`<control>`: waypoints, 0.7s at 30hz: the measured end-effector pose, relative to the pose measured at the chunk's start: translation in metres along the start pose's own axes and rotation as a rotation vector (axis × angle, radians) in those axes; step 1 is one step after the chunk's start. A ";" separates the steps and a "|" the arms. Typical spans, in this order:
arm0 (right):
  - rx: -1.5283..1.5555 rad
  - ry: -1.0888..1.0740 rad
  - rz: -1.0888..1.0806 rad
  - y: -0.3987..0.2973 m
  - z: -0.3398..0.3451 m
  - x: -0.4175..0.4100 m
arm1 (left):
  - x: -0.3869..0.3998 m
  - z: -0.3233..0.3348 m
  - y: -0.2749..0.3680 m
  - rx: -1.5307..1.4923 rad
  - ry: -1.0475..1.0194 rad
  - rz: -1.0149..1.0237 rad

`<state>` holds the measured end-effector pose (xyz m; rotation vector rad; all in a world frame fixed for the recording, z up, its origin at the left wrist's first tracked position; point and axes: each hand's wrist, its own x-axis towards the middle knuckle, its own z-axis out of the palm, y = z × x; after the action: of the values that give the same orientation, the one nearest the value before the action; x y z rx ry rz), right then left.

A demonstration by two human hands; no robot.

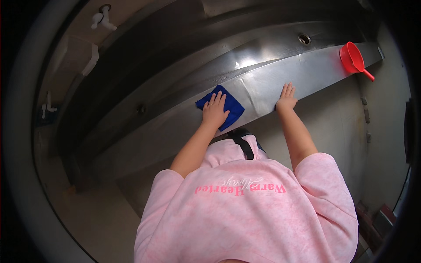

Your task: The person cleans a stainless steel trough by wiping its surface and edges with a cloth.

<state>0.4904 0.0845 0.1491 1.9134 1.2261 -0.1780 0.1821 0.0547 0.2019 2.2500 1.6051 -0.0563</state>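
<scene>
My left hand [215, 111] presses a folded blue cloth [234, 110] down onto the broad front ledge [263, 83] of a stainless-steel trough sink. The cloth spreads out beyond my fingers on both sides, and a ring shows on one finger. Farther right, my right hand [287, 97] rests on the outer edge of the same ledge, holding nothing, fingers extended. Between the two hands a seam or crease [250, 95] crosses the metal. Behind the cloth, the sink's inner rim looks wet, with droplets on it.
A red plastic dipper [352, 58] stands on the ledge's right end, its handle jutting past the edge. The trough has a drain hole [304, 39] at right and a dim round hole [141, 108] at left. White taps [104, 19] are on the left wall.
</scene>
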 end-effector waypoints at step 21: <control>-0.042 0.066 0.051 -0.007 -0.001 -0.004 | -0.153 0.006 -0.179 -0.146 0.151 -1.290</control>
<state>0.4829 0.0835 0.1477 1.9255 1.2130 -0.0622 -0.0351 -0.0357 0.1841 0.8077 2.7195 -0.0958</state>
